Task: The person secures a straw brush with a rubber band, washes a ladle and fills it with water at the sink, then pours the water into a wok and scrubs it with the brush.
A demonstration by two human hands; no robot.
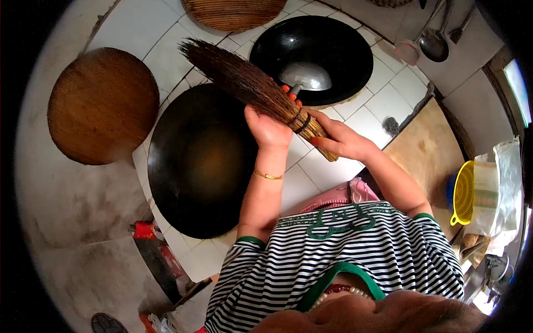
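A brush of dark bristles [244, 77], bound with a black band near its pale end, lies slantwise across both my hands. My left hand [270, 126] supports it from below, palm up, with fingertips showing on the far side. At the bound end my right hand [344, 136] is closed round the stalks. Beneath and to the left sits a large dark wok [200, 166] in the white tiled stove. A second black wok [333, 41] is behind the brush, with a metal ladle [311, 76] resting in it.
A round wooden lid [102, 105] leans at the left wall, and another [236, 11] is at the far edge. Ladles [433, 44] hang at the upper right. A yellow strainer [464, 191] and plastic bag [506, 188] are at the right. A dark scrubber [391, 126] lies on the tiles.
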